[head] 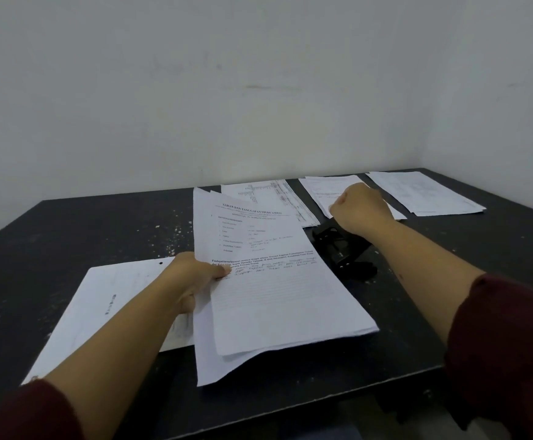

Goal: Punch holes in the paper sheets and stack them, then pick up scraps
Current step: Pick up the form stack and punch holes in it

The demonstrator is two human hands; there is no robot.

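Far left on the dark counter (pixel 68 230): a punched stack (pixel 100 309) of white sheets, lying flat, one round hole visible near its far edge. Small white scraps (pixel 170 236) speckle the counter beyond it and between it and the middle papers.

Left hand (pixel 195 277) comes in over the punched stack, dark red sleeve (pixel 27 411) on the forearm. It grips the left edge of a held sheaf (pixel 268 287), thumb on top across the printed text, fingers under. Sheaf is several printed form sheets with handwriting in the middle, slightly fanned, near end overlapping the punched stack's right edge.

Behind the sheaf's far end: a table-print pile (pixel 277 198), lying flat near the wall.

Just right of the sheaf: black hole punch (pixel 344 246) on the counter. Right hand (pixel 362 208) sits above the punch's far end, fingers curled into a fist; whether it grips the punch handle, presses it or holds nothing cannot be told from this angle.

Beyond the right hand: a middle pile (pixel 325 188), partly hidden by the fist. Far right, near the corner: another paper pile (pixel 423 192), flat, apart from the rest.
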